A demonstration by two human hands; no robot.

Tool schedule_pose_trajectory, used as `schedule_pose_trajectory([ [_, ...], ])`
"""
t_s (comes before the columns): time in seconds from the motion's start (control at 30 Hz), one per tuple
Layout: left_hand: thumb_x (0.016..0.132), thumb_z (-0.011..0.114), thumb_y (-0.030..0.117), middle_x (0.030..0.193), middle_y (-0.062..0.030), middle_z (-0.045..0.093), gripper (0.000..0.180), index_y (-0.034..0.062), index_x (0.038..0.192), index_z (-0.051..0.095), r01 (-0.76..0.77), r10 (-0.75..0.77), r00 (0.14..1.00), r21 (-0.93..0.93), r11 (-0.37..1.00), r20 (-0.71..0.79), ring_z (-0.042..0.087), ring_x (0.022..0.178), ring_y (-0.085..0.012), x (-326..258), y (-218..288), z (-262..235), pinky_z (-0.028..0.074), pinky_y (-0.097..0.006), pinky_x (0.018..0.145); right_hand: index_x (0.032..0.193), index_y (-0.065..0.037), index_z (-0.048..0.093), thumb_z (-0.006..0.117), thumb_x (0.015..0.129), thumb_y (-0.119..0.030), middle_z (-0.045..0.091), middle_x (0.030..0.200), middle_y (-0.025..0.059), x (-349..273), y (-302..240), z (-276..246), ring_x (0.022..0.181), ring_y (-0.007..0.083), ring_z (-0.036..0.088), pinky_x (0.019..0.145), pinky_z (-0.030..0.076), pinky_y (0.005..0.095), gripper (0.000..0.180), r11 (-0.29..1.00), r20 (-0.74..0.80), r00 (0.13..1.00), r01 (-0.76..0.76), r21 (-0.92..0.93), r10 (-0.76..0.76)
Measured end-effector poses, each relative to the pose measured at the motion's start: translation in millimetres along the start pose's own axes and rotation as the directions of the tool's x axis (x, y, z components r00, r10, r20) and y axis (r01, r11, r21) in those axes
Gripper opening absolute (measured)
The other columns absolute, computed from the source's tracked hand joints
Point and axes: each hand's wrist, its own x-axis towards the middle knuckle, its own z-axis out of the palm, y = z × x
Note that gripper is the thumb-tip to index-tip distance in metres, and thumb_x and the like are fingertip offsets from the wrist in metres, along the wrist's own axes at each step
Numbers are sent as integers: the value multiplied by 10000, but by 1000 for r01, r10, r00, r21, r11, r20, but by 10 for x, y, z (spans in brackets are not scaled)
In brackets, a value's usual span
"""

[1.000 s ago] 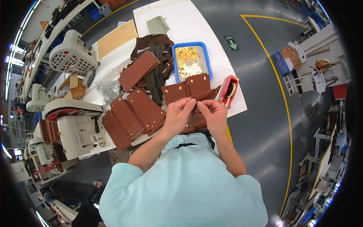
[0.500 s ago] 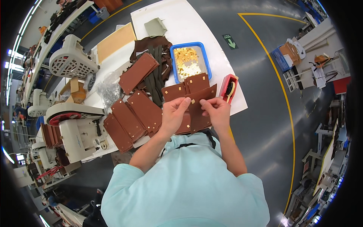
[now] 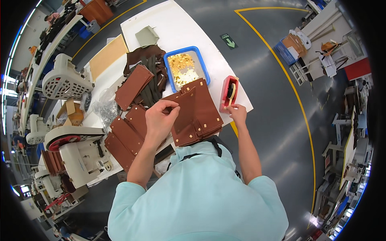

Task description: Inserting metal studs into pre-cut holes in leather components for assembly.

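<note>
Clock directions taken from the worker, twelve straight ahead. At eleven o'clock, the left hand (image 3: 160,120) has thumb and forefinger together, apparently pinching the edge of a brown panel (image 3: 185,114); this panel is tilted over similar panels at twelve. At one o'clock, the right hand (image 3: 239,114) has its fingers drawn together at the near end of a red tape dispenser (image 3: 224,93); whether they grip the tape, I cannot tell. Beyond, near twelve, a blue-rimmed tray (image 3: 169,72) contains small gold pieces (image 3: 181,62). Step in hand, in my judgement: reaching for tape. It calls for a firm fingertip grip and a clean pull.
</note>
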Motion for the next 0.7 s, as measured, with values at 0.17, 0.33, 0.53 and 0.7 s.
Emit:
schedule_pose_trajectory([
  [0.17,798,701,17,852,-72,660,257,41,1054,692,-63,64,998,220,973,4,605,670,-147,54,276,-13,490,-266,659,1019,52,685,740,833,-158,707,897,78,-176,-65,112,741,135,671,647,517,238,286,698,-19,973,-153,700,231],
  [0.33,833,636,42,916,-131,636,228,20,1060,628,-250,180,957,332,909,229,638,820,-313,142,329,-83,502,-383,723,992,51,695,760,823,-140,693,940,63,-245,108,318,800,107,636,706,482,237,264,690,-126,954,-101,717,271],
  [0.53,829,540,25,928,-167,650,241,18,1056,620,-209,118,946,288,934,302,641,791,-318,246,418,-62,489,-395,713,855,79,727,735,789,-78,677,975,52,-210,206,428,676,85,535,598,428,244,171,662,-174,941,-66,746,290],
  [0.7,801,505,15,865,-163,671,276,31,1047,629,-77,32,969,173,982,246,632,684,-278,260,430,5,482,-358,663,846,86,721,690,787,-87,718,900,78,-216,298,473,707,142,616,679,488,286,186,766,-248,945,-3,643,212],
])
